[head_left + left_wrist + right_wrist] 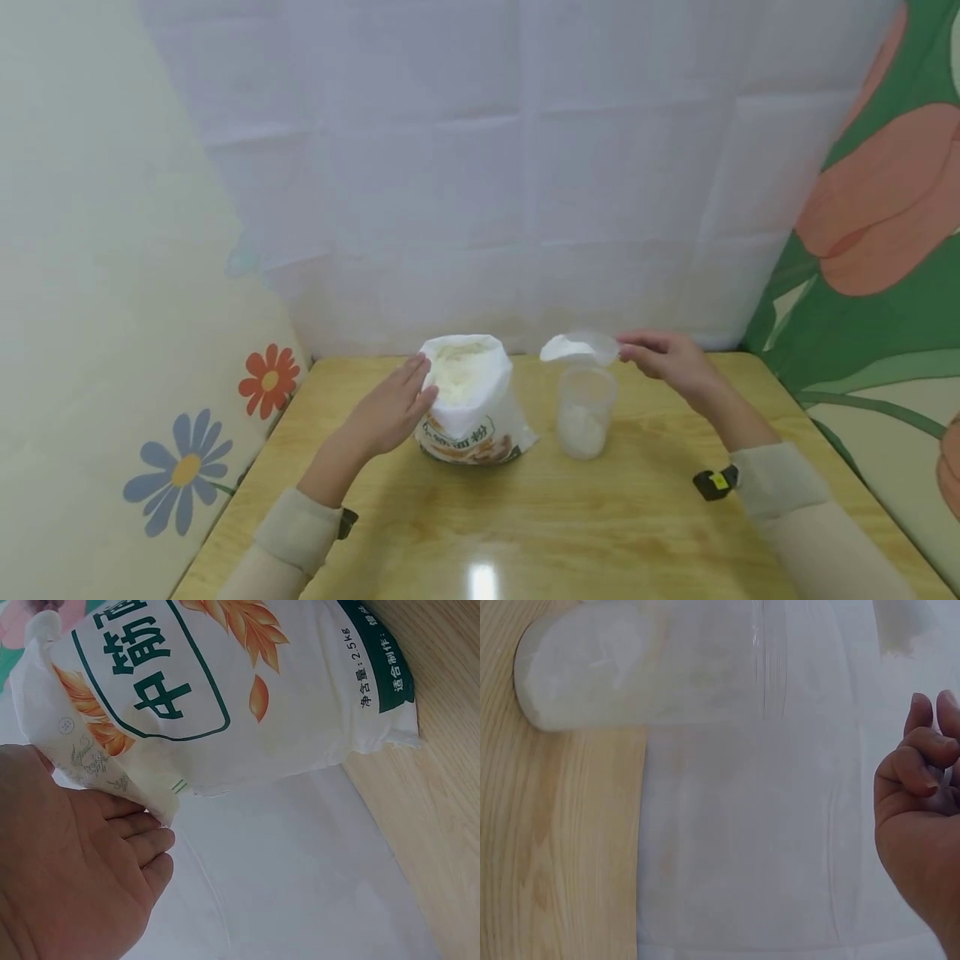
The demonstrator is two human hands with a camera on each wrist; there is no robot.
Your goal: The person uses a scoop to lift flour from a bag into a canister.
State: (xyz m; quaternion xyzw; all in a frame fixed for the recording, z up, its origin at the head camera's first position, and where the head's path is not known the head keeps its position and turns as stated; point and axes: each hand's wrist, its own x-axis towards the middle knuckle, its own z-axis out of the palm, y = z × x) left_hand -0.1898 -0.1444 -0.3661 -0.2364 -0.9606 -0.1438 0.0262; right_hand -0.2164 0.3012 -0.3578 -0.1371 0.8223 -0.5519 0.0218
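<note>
Steadying the bag, I'd guess: left hand at 11 o'clock, fingers relaxed against its rim, not clenched, likely so the soft mouth doesn't fold. Bag sits just short of 12, powder inside. Cup at 1, upright on table, part-filled. Scoop loaded, over cup, roughly level, presumably against spills; right hand pinches its handle. Scoop-to-cup gap: can't tell. Left wall at 10, sheet close behind at 12, limiting reach, right wall at 2.

A wooden table reflecting a bright light meets a creased pale cloth. Flowers decorate the cream left wall; pink blooms cover the right wall.
</note>
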